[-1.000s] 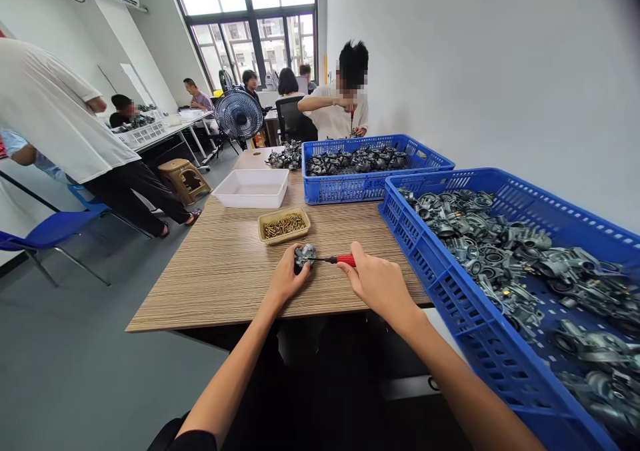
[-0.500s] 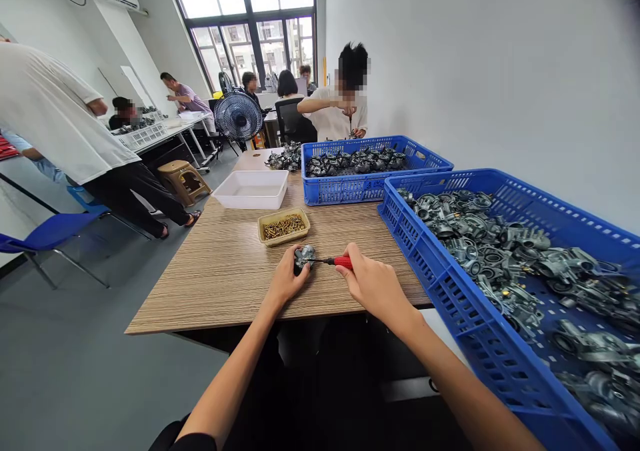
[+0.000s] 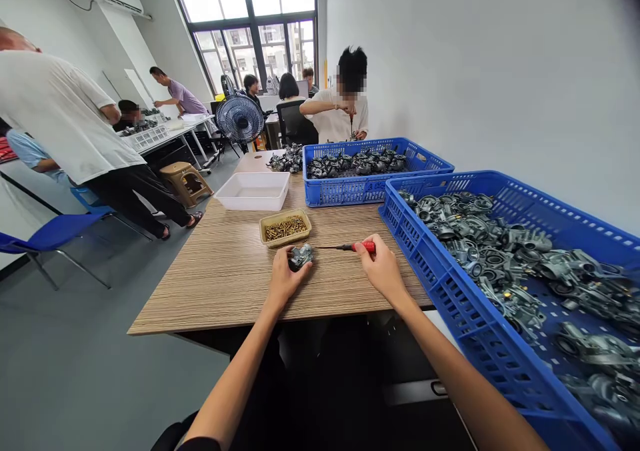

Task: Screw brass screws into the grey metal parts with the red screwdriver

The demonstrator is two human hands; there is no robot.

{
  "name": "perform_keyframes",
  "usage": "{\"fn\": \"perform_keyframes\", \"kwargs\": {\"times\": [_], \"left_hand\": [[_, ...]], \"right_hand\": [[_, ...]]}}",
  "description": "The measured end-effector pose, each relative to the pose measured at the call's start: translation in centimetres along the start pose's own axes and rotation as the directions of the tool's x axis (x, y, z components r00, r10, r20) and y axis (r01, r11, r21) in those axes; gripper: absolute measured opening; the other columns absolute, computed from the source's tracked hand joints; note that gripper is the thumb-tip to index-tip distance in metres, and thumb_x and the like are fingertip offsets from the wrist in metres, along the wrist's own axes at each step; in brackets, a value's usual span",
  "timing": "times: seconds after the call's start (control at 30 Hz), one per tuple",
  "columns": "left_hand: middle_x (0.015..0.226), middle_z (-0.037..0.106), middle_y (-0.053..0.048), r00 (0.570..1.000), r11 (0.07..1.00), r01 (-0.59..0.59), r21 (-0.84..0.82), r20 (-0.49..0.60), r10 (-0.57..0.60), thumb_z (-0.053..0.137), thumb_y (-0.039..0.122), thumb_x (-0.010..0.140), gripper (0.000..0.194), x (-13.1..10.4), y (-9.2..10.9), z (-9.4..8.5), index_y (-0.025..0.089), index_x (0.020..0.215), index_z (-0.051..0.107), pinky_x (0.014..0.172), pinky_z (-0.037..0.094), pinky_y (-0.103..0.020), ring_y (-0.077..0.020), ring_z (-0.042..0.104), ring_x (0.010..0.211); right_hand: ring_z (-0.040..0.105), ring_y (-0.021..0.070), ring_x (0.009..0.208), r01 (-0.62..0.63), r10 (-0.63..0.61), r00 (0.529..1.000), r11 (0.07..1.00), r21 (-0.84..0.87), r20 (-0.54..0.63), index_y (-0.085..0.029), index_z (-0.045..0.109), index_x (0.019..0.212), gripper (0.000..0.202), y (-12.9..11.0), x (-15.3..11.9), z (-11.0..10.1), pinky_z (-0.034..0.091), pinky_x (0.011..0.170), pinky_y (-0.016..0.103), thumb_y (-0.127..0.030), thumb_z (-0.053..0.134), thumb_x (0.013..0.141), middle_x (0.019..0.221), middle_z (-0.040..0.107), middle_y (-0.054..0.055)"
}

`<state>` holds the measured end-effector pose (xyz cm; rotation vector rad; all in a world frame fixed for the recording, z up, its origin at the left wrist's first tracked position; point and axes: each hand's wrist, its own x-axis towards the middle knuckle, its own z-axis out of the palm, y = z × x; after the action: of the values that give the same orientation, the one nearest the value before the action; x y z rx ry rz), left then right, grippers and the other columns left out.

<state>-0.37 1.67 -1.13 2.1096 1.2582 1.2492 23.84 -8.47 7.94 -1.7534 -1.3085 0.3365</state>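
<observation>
My left hand [image 3: 284,279] is closed on a small grey metal part [image 3: 302,256] above the wooden table [image 3: 210,271]. In my right hand [image 3: 384,270] is a screwdriver with a red handle [image 3: 369,246]; its dark shaft points left, and the tip is a little apart from the metal part. Just beyond my left hand stands a yellowish tray [image 3: 270,240] holding many brass-coloured screws.
A white tray [image 3: 255,203] stands behind the screws. Two blue crates [image 3: 345,193] [image 3: 425,264] with metal parts are at the back and right. Across the table a person [image 3: 327,114] works. A fan [image 3: 241,119] stands farther back.
My right hand has moved right and slightly away from me with the screwdriver, whose tip has come off the metal part. My left hand has turned the part a little.
</observation>
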Motion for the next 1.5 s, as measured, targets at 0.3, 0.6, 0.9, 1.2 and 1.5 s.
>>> {"fn": "perform_keyframes", "kwargs": {"times": [0.3, 0.6, 0.9, 1.2, 1.5], "left_hand": [[0.121, 0.061, -0.012, 0.993, 0.998, -0.062, 0.001, 0.102, 0.062, 0.065, 0.037, 0.092, 0.055, 0.0, -0.4, -0.1, 0.021, 0.142, 0.05, 0.104, 0.046, -0.046, -0.0272, 0.057, 0.114], [0.124, 0.062, -0.01, 0.981, 0.996, -0.084, -0.029, 0.17, 0.088, 0.064, 0.029, 0.091, 0.057, -0.1, -0.1, -0.2, 0.023, 0.146, 0.048, 0.106, 0.044, -0.046, -0.0261, 0.055, 0.115], [0.114, 0.059, -0.009, 0.996, 0.994, 0.007, -0.106, 0.085, 0.002, 0.058, 0.023, 0.092, 0.028, 0.0, 0.4, -0.5, 0.021, 0.12, 0.061, 0.09, 0.054, -0.039, -0.0216, 0.06, 0.1], [0.115, 0.066, -0.009, 0.998, 0.998, -0.056, -0.036, 0.035, 0.057, 0.052, 0.021, 0.094, 0.028, 0.2, -0.2, -0.3, 0.023, 0.12, 0.063, 0.095, 0.05, -0.045, -0.025, 0.06, 0.104], [0.121, 0.067, -0.01, 0.997, 0.996, -0.067, -0.058, 0.02, 0.069, 0.043, 0.019, 0.098, 0.033, 0.4, -0.8, 0.0, 0.023, 0.125, 0.061, 0.098, 0.047, -0.047, -0.0267, 0.059, 0.11]], "right_hand": [[0.039, 0.0113, 0.046, -0.26, 0.217, 0.965, 0.866, 0.427, 0.146, -0.024, 0.044, 0.088, 0.052, 5.0, 1.6, 2.7, 0.041, 0.042, 0.026, -0.073, 0.059, 0.077, 0.06, 0.044, -0.008], [0.038, 0.0077, 0.045, -0.361, 0.27, 0.932, 0.762, 0.537, 0.243, -0.022, 0.047, 0.089, 0.055, 4.6, 1.5, 2.0, 0.041, 0.043, 0.023, -0.07, 0.068, 0.074, 0.062, 0.046, -0.008], [0.044, 0.0074, 0.046, -0.439, 0.23, 0.876, 0.744, 0.503, 0.423, -0.022, 0.048, 0.09, 0.053, 5.0, 1.3, 2.5, 0.04, 0.045, 0.021, -0.068, 0.068, 0.074, 0.065, 0.052, -0.007], [0.043, 0.0068, 0.041, -0.375, 0.089, 0.807, 0.841, 0.389, 0.584, -0.02, 0.052, 0.09, 0.053, 5.0, 1.1, 2.5, 0.038, 0.04, 0.019, -0.07, 0.064, 0.08, 0.06, 0.051, -0.007], [0.046, 0.0086, 0.05, -0.146, -0.002, 0.69, 0.979, 0.142, 0.724, -0.018, 0.058, 0.091, 0.041, 2.9, -0.1, 1.4, 0.04, 0.038, 0.02, -0.058, 0.06, 0.088, 0.073, 0.047, -0.004]]}}
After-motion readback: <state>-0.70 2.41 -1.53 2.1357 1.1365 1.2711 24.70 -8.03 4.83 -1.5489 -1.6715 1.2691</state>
